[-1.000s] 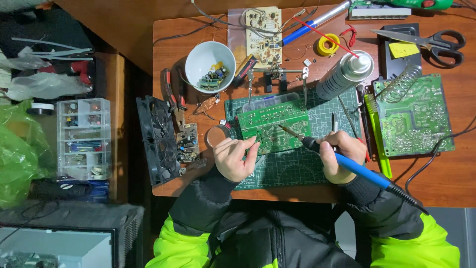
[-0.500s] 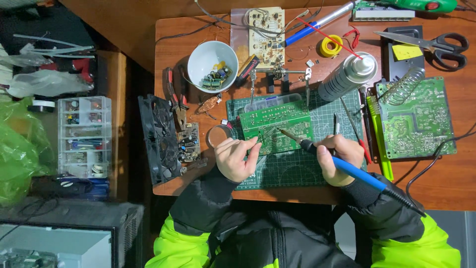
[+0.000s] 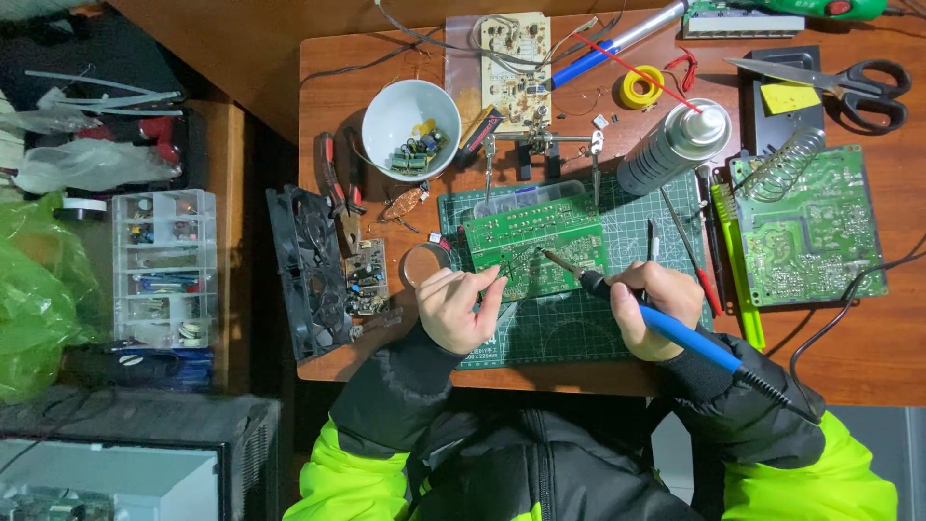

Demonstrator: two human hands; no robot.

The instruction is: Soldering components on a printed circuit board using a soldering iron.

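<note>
Your right fingers (image 3: pixel 644 282) are gripping a blue-handled soldering iron (image 3: pixel 675 330), tip touching the green rectangular circuit board (image 3: pixel 535 241); your left fingers (image 3: pixel 487 289) are pinching thin solder wire (image 3: pixel 516 262) beside it.

A green circuit board (image 3: pixel 535 241) lies flat on a green cutting mat (image 3: pixel 569 328), solder side up, its silvery joints showing. A soldering iron (image 3: pixel 656 314) with a blue handle and black collar slants across the mat — its thin metal tip touching the board near the middle, its black cord trailing off toward the lower right.
</note>
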